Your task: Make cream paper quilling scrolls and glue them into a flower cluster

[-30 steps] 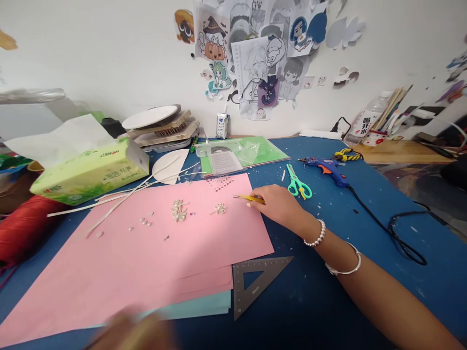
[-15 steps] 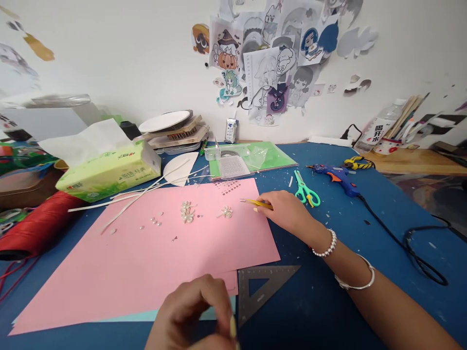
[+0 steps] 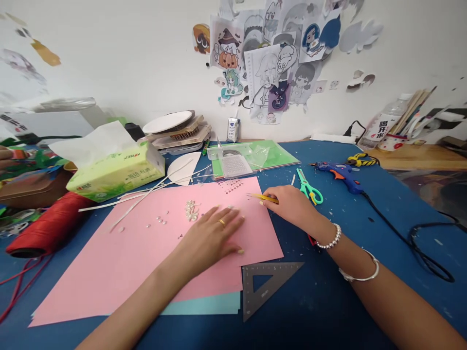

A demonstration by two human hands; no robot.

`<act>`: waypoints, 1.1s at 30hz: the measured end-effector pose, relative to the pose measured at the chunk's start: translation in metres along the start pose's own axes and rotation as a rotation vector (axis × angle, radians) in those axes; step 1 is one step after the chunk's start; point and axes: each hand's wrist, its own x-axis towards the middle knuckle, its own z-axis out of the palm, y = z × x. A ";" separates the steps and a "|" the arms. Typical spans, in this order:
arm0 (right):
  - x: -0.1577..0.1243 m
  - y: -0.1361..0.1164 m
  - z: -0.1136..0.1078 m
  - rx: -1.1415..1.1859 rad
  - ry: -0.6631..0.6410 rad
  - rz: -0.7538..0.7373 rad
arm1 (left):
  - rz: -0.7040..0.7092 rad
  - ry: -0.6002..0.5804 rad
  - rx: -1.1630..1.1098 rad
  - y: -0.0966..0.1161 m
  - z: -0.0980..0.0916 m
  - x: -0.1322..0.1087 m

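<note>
My left hand (image 3: 215,233) is stretched over the pink paper (image 3: 127,262), fingers apart and a ring on one of them. It covers most of the single beaded ornament that lay there; a cluster of pearl-beaded ornaments (image 3: 191,210) shows just left of its fingertips. Between the fingers of my right hand (image 3: 282,199) is a pair of yellow tweezers (image 3: 267,198), its tips pointing left over the paper's right part. Rows of small dark gems (image 3: 230,185) lie beyond the tips. Several loose pearls (image 3: 159,219) are scattered to the left.
Green scissors (image 3: 309,187) and a blue glue gun (image 3: 339,175) with its cord lie at right. A set square (image 3: 268,284) rests by the paper's near edge. Behind are a clear plastic box (image 3: 235,165) and a tissue box (image 3: 120,175); a red thread spool (image 3: 47,226) lies left.
My left hand has moved from the near edge up and forward onto the pink paper, its fingers opening and covering the single ornament. My right hand still holds the tweezers in nearly the same place.
</note>
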 end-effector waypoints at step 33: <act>0.002 -0.002 0.005 0.047 -0.003 -0.175 | 0.158 0.023 -0.083 0.023 -0.028 0.033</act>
